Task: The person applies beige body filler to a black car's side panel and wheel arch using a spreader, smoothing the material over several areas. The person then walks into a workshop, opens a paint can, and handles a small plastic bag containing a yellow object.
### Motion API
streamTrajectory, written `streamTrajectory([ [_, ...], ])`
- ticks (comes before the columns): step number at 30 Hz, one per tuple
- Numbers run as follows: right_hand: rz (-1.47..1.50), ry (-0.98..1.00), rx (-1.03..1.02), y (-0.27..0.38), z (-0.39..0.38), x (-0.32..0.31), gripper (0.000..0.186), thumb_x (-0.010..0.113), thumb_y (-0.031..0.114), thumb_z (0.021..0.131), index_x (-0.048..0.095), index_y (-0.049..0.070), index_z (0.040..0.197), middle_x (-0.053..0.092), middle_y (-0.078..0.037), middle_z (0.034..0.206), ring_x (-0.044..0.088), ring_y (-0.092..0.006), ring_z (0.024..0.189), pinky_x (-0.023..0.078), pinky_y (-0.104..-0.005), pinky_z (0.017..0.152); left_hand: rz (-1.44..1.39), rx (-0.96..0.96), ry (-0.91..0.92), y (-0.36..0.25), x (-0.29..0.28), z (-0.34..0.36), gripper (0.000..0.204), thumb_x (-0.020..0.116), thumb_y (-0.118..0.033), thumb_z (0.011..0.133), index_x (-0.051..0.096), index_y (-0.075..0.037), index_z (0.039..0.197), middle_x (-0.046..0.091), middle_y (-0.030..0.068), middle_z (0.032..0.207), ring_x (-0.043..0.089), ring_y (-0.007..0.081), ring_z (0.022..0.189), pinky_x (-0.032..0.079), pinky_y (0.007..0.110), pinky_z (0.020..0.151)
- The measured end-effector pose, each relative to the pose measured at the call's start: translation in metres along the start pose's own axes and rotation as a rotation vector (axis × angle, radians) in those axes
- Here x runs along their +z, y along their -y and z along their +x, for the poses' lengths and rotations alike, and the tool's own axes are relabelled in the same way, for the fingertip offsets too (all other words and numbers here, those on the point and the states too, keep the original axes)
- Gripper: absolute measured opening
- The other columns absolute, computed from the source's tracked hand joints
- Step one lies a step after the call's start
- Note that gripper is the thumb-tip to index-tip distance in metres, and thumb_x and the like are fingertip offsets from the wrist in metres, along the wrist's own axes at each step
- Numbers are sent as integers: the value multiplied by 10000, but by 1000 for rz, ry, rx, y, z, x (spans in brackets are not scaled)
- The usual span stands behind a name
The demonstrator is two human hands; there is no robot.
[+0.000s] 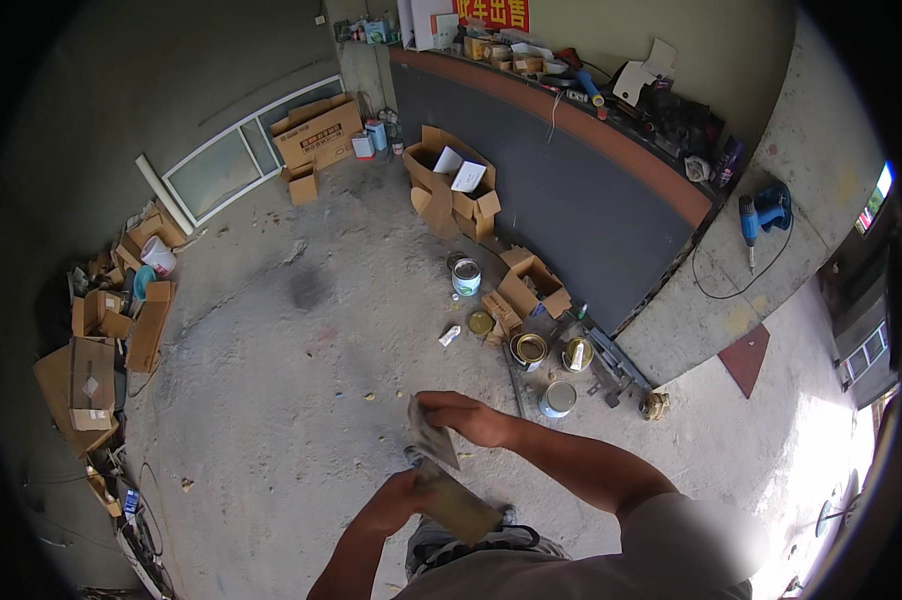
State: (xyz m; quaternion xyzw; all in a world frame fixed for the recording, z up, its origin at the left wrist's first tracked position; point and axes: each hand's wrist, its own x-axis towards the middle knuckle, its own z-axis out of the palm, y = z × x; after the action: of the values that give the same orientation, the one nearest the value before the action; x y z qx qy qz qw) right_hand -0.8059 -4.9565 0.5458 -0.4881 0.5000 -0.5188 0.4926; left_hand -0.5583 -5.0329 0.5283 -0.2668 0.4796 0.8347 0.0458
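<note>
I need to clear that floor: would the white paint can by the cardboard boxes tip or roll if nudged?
Probably neither. The white paint can stands upright on the concrete floor, squat and broad-based, so it should slide. If full, likely heavy; its contents aren't visible.

a flat, dirty trowel-like tool [458,500] with a tan, smeared blade, tilted and pointing down-right in front of the body. just above it, a small grey scraper blade [431,432] stands nearly upright, touching it.

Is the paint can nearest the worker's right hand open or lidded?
Lidded: the grey can on the concrete floor shows a flat closed top.
</note>
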Motion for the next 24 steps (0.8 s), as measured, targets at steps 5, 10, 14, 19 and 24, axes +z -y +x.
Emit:
streamTrajectory([
  [5, -182, -4, 11, -8, 123, -25, 301, 500, 174, 969, 568, -16, 1191, 605, -135, 1047, 558, -213, 1015, 448, -347, 946, -70, 124, -19, -94, -86, 64, 351, 660, -2, 923, 607, 70, 1262, 698, 145, 1218, 690, 252, 1109, 557, 430, 952],
  [10, 205, 42, 107, 19, 221, -103, 275, 485, 183, 962, 586, 7, 1147, 583, -48, 1034, 529, -135, 975, 435, -309, 872, -136, 51, 68, -185, -142, 116, 344, 689, -33, 919, 630, 51, 1247, 721, 122, 1155, 709, 232, 1038, 563, 389, 916],
  [14, 102, -74, -198, 25, 286, -130, 178, 475, 181, 989, 535, 42, 1082, 490, -15, 943, 445, -125, 889, 404, -306, 825, -60, -84, 168, -230, -157, 198, 347, 714, -80, 914, 639, 44, 1229, 721, 110, 1111, 709, 215, 963, 565, 366, 810],
  [19, 27, -256, 59, 13, 338, -236, 152, 475, 161, 976, 523, 24, 1022, 474, -39, 910, 465, -136, 910, 412, -324, 845, -4, -97, 292, -291, -188, 286, 298, 704, -163, 955, 651, 1, 1199, 709, 66, 1014, 660, 156, 819, 506, 302, 649],
  [24, 150, -106, -231, -4, 436, -320, 175, 489, 164, 935, 539, 26, 1030, 510, -30, 953, 466, -139, 892, 423, -306, 819, -34, -70, 325, -384, -201, 389, 253, 710, -166, 944, 651, -25, 1145, 686, 41, 951, 614, 120, 741, 451, 288, 601],
])
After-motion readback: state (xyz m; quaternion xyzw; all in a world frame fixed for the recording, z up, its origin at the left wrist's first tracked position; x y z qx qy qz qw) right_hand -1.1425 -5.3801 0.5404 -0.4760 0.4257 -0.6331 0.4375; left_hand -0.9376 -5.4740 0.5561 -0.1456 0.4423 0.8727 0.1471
